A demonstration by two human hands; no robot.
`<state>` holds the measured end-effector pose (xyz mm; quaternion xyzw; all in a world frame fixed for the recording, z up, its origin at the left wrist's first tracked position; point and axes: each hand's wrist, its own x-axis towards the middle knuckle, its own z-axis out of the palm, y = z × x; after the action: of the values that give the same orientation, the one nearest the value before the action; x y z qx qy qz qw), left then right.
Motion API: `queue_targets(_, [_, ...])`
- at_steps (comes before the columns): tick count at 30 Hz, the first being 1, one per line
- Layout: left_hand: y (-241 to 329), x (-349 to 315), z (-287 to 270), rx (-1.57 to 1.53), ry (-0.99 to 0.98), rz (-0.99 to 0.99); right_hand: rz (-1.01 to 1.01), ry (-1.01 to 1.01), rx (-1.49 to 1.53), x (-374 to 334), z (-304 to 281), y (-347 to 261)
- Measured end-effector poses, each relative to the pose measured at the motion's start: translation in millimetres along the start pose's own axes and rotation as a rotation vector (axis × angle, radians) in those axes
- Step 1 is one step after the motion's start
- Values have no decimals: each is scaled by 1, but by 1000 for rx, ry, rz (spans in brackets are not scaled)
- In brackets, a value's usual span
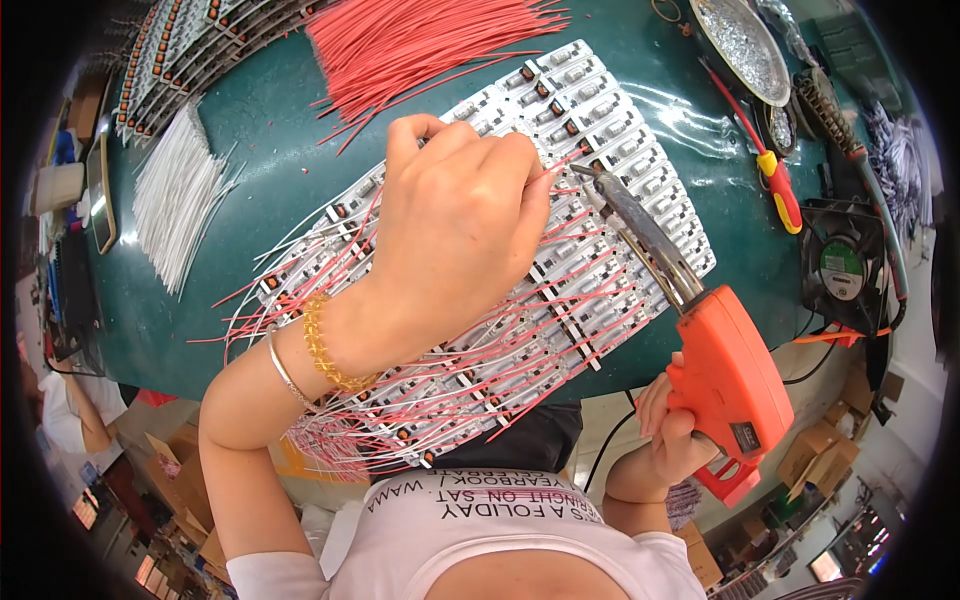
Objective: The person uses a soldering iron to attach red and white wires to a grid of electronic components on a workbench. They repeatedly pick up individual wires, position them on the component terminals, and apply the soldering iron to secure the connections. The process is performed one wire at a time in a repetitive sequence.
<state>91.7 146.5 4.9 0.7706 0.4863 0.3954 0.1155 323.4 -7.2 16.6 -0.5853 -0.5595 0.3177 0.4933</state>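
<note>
My right hand (672,435) is wrapped round the handle of an orange soldering gun (735,370). The gun's tip meets a row of small parts on a panel of white circuit boards (640,160). Close to that tip, my left hand (460,205) is closed in a pinch on a thin red wire (566,161), whose end reaches the board. My left hand and wrist hide the middle of the panel. Many red and white wires (500,370) trail from the boards toward me.
A pile of red wires (430,45) and a bundle of white wires (182,195) lie on the green table (265,120). Stacked board panels (185,60) stand at the far left. A screwdriver (775,185), a metal dish (742,50) and a fan (845,260) are at the right.
</note>
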Motion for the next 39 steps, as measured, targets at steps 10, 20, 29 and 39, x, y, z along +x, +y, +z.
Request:
queue_targets(10, [-1, 0, 0, -25, -5, -15, 25, -51, 103, 5, 1, -7])
queue_targets(20, [-2, -1, 1, -20, 17, -4, -34, 83, -9, 9, 11, -18])
queue_targets(29, [-5, 1, -2, -68, 33, 31, -50, 105, 16, 10, 10, -13])
queue_targets(39, [-16, 12, -17, -160, -73, -110, -19, 62, 41, 19, 14, -16])
